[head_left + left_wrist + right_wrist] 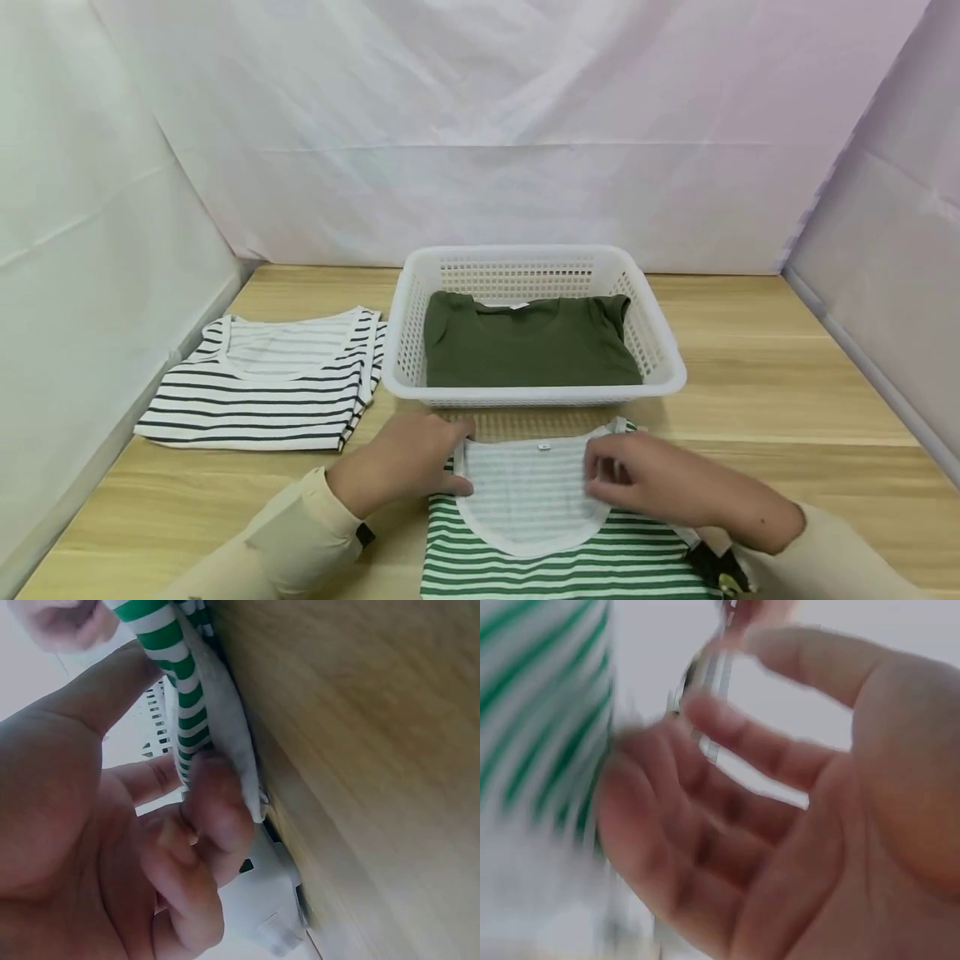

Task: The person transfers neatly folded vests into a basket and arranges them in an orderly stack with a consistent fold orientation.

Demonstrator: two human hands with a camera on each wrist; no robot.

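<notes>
"So, what's biggest?"

"White sheets (pixel 525 183) at the back and sides, then the table (pixel 787 367), then the white basket (pixel 540 394) near its far edge."

"And the clothes?"

"Green shirt (pixel 540 533), spread on the table just in front of the basket, its lower part cut off by the head view's bottom edge. Black-striped shirt (pixel 262 408) folded, just left of the basket. Olive shirt (pixel 532 350) inside the basket."

"What's being held?"

"Left hand (pixel 408 458): grip clamped on the green shirt's left edge, cloth between the fingers. Right hand (pixel 652 475): over the neckline's right side, grip apart, fingers loosely bent. It's blurred; I can't tell whether the fingertips touch cloth."

"Anything smaller?"

"A tiny label (pixel 544 447) inside the green shirt's neck, between the hands."
</notes>
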